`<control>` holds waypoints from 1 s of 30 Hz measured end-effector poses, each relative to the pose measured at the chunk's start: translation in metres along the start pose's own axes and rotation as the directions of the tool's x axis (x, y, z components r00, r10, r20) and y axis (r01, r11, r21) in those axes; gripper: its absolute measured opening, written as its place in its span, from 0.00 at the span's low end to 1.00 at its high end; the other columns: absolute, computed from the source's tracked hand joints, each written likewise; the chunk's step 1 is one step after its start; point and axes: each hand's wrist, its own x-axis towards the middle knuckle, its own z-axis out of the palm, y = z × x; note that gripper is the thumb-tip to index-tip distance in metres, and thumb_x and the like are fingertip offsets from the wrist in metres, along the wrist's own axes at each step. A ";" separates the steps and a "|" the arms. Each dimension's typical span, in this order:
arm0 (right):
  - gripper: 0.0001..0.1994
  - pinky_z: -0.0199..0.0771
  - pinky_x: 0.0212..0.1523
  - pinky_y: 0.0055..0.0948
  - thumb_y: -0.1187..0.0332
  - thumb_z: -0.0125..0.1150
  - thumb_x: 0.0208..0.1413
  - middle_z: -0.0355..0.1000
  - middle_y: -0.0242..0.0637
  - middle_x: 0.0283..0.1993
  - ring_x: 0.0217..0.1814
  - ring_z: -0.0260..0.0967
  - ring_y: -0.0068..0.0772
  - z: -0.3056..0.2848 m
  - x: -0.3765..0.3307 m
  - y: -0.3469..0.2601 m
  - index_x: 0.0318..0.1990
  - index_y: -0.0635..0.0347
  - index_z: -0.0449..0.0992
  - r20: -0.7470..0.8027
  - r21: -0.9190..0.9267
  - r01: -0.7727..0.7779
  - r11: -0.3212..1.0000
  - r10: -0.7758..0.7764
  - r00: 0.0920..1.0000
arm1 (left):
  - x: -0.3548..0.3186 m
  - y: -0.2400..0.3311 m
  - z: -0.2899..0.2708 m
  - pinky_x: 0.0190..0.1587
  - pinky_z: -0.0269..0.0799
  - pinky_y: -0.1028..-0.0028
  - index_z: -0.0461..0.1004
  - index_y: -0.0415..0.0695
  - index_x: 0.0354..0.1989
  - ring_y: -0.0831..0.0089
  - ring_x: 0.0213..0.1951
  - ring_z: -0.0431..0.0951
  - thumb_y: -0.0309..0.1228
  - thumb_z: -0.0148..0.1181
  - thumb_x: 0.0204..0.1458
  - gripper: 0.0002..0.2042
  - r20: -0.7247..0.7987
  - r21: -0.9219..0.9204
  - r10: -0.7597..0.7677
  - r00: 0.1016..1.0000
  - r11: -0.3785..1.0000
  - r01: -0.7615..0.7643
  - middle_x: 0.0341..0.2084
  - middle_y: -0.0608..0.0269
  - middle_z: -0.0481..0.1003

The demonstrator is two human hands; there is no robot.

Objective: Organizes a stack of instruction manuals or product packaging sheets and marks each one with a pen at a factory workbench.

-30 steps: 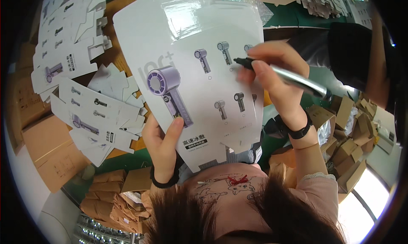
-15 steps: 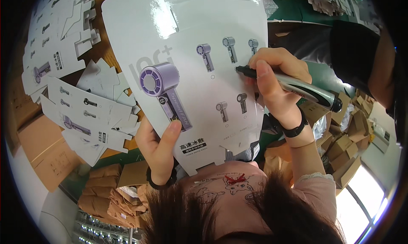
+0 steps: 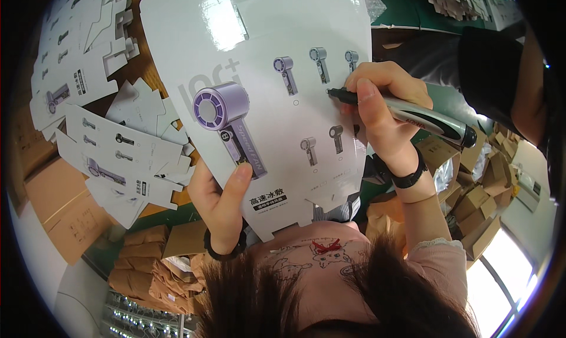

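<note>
Two hands work on one flat, unfolded white carton sheet (image 3: 265, 102), held up close before the camera. Nearest, at the lower edge, lie the person's dark hair and a pink shirt (image 3: 312, 255) with a cartoon drawing on it. Just above, the left hand (image 3: 221, 199), a dark band at its wrist, is clamped on the sheet's lower edge, its thumb pressed flat on the printed face beside a picture of a purple handheld fan. The right hand (image 3: 383, 111), also with a dark wristband, is closed around a grey marker pen (image 3: 407, 113); the black tip touches the sheet near the middle of its right side, between two rows of small fan pictures. The hands are apart, one at the bottom of the sheet, one at its right side.

Behind the sheet on the left, many more flat white carton blanks (image 3: 112, 143) of the same kind lie fanned over one another on a wooden table (image 3: 147, 67). Below them, brown cardboard boxes (image 3: 65, 220) and stacks of folded brown cardboard (image 3: 141, 267) sit on the floor; what the boxes hold cannot be seen. On the right, past the pen hand, small folded brown cartons (image 3: 483, 185) are heaped loosely. Farther off at the upper right, another person's dark sleeve (image 3: 489, 73) comes in over a green surface (image 3: 424, 14).
</note>
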 end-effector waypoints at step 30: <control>0.03 0.62 0.17 0.23 0.78 0.55 0.35 0.63 0.35 0.16 0.14 0.61 0.33 0.002 -0.050 -0.012 0.17 0.63 0.67 0.187 0.056 0.221 0.974 -0.228 0.956 | 0.012 -0.005 0.012 0.32 0.59 0.84 0.69 0.36 0.31 0.84 0.28 0.65 0.26 0.53 0.47 0.06 -0.104 -0.062 0.129 0.986 0.989 -0.136 0.26 0.67 0.70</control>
